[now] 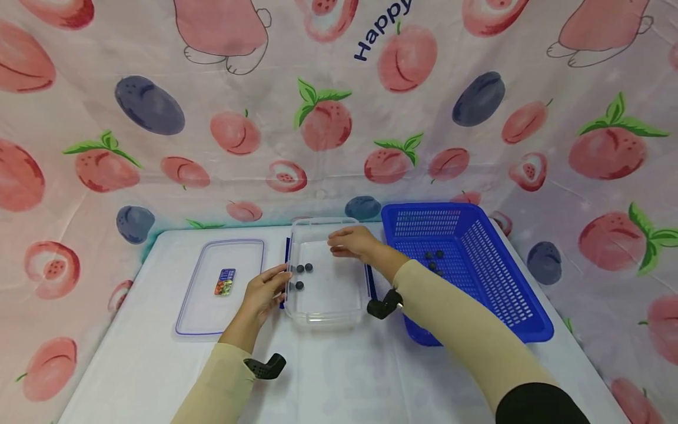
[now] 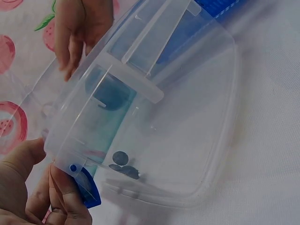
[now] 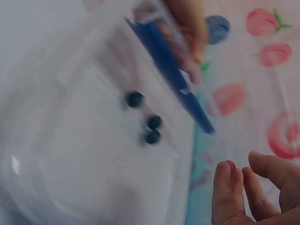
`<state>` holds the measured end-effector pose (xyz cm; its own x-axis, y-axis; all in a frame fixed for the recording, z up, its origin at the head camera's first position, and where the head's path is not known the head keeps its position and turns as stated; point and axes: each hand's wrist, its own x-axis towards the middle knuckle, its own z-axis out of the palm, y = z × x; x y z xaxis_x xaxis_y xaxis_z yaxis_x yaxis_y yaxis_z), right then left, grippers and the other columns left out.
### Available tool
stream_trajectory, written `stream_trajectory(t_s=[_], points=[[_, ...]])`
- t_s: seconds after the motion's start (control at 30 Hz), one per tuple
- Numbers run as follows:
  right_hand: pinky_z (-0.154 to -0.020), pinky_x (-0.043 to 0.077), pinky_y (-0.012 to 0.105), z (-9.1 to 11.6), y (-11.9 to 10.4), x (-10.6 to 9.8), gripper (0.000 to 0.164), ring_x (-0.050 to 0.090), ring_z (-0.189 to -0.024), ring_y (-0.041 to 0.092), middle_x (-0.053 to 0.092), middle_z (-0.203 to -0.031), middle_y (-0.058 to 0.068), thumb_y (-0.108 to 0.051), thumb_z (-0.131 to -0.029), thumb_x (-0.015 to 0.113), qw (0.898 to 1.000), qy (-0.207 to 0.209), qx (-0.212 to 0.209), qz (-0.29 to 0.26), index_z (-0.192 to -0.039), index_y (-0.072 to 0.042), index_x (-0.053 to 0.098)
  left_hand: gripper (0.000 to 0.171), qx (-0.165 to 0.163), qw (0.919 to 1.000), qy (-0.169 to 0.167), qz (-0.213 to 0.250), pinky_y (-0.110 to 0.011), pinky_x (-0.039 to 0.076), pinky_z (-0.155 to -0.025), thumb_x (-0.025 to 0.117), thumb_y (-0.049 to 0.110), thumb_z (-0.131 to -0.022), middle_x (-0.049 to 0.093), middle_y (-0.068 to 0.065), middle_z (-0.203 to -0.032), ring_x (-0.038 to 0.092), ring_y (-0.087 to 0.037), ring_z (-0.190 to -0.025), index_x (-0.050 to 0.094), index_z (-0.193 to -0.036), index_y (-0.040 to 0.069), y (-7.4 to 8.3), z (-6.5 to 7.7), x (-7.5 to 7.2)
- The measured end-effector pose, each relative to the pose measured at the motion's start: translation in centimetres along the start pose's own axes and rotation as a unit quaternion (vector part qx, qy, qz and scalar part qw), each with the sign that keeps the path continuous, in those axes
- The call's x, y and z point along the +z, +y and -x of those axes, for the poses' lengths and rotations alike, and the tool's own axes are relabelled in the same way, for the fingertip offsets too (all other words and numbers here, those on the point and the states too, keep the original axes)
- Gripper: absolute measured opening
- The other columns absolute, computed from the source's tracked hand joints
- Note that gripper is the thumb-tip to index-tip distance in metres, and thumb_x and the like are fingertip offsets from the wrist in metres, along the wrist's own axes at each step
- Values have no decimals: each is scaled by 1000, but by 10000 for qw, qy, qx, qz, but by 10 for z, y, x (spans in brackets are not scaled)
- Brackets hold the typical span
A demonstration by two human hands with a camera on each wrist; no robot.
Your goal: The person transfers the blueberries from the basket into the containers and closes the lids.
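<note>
Head view bright, evenly lit; wrist views dimmer; clear box [image 3: 93,154] blurred in right.

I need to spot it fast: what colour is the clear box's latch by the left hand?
Blue; the latch shows best in the right wrist view.

Tub [image 1: 331,294] mid-surface [image 1: 328,377]; three balls [image 1: 309,267] inside, toward its 9 o'clock. Lid [image 1: 241,253] on surface at tub's 9 o'clock, card [image 1: 225,282] on lid. Basket [image 1: 492,277] at tub's 3 o'clock, more balls [image 1: 432,266] in it. Backdrop [image 1: 339,70] behind surface, 12 o'clock.
</note>
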<state>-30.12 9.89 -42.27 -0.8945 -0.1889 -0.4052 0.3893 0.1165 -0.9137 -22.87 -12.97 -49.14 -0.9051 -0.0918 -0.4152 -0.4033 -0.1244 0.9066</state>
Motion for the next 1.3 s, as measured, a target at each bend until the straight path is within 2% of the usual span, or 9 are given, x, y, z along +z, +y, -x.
stream_trajectory(t_s=[0.17,0.3,0.47,0.67,0.73,0.83,0.97,1.1,1.3], points=[[-99,51,33,9,-27,-52,45,62,-109,26,47,-145,24,-4,-98,58,9994,85,-322,-25,-140,7,47,48,-18,10000,35,-29,-16,52,-62,74,18,-88,63,9,-92,56,-6,-81,61,-134,11,-1,-2,-1],[-103,49,35,15,-33,-98,48,62,-97,14,44,-147,21,-10,-99,57,9973,580,-391,222,-143,5,44,48,-1,10000,19,-42,-16,52,-62,74,18,-89,63,9,-91,57,-6,-80,61,-134,10,-1,-4,-1],[-103,48,37,19,-17,-153,45,63,-85,6,50,-138,20,-13,-100,55,9848,1551,-384,683,-140,6,48,47,2,10000,38,-24,-16,51,-60,73,17,-89,63,8,-89,56,-6,-78,61,-133,10,-1,-4,-1],[-98,52,31,20,16,-201,40,61,-81,5,56,-111,4,-12,-96,59,9711,2342,178,415,-133,4,53,49,25,10000,27,13,-16,51,-59,74,17,-88,64,9,-88,57,-6,-77,60,-134,8,0,-2,-1],[-99,51,32,20,27,-210,39,61,-87,9,57,-112,5,-13,-96,59,9686,2408,348,513,-131,3,53,49,22,10000,18,10,-16,51,-59,74,17,-88,64,8,-88,57,-6,-77,60,-134,8,1,-1,-1],[-104,48,37,21,43,-219,46,62,-109,26,56,-130,20,-15,-97,57,9682,2308,443,861,-137,7,49,49,8,10000,28,12,-15,51,-59,74,17,-88,63,8,-88,56,-6,-77,60,-134,8,1,0,0],[-108,43,44,22,61,-224,51,47,-132,40,43,-146,29,-14,-98,55,9684,2169,394,1165,-140,13,43,47,0,10000,-2,0,-15,51,-60,72,16,-90,63,9,-88,56,-6,-77,60,-135,8,1,0,0],[-106,45,47,21,73,-223,48,48,-131,42,45,-143,31,-14,-97,56,9640,2202,395,1440,-136,14,48,47,8,10000,-25,-6,-15,50,-60,71,17,-91,63,9,-89,55,-6,-78,59,-135,8,1,2,0],[-100,50,46,18,82,-220,45,56,-122,41,54,-135,30,-13,-93,62,9588,2368,328,1533,-129,13,55,48,5,10000,-34,11,-15,51,-61,72,18,-90,62,8,-89,54,-7,-78,60,-135,8,2,3,1]])
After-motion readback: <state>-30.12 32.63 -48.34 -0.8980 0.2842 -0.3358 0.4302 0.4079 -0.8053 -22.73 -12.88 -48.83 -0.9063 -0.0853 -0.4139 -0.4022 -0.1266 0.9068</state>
